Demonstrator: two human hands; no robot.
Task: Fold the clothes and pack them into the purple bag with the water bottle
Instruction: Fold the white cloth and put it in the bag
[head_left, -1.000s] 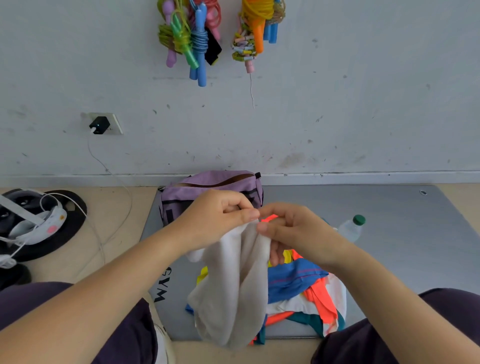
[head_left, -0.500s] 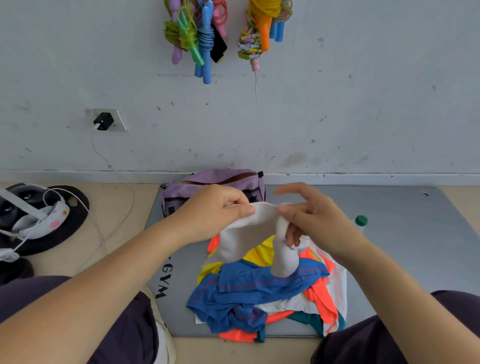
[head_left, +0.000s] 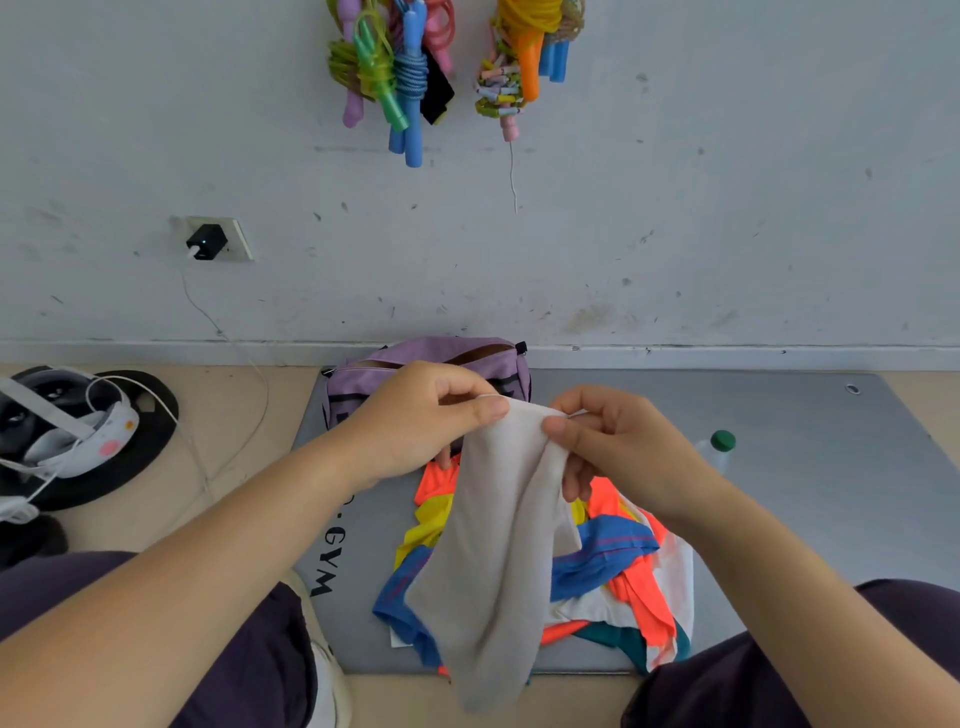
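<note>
Pinching the beige garment (head_left: 498, 545) above the clothes pile (head_left: 618, 566), left hand (head_left: 415, 421) and right hand (head_left: 613, 441) begin folding; next, spreading it flat.

Scuffed white wall (head_left: 675, 208) – tan floor (head_left: 234, 415), grey mat (head_left: 831, 493).

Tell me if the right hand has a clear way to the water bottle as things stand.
Probably yes, but not straight away. The water bottle lies on the mat just beyond the right hand with nothing between them, yet that hand pinches the white cloth and would have to let go first.
</note>
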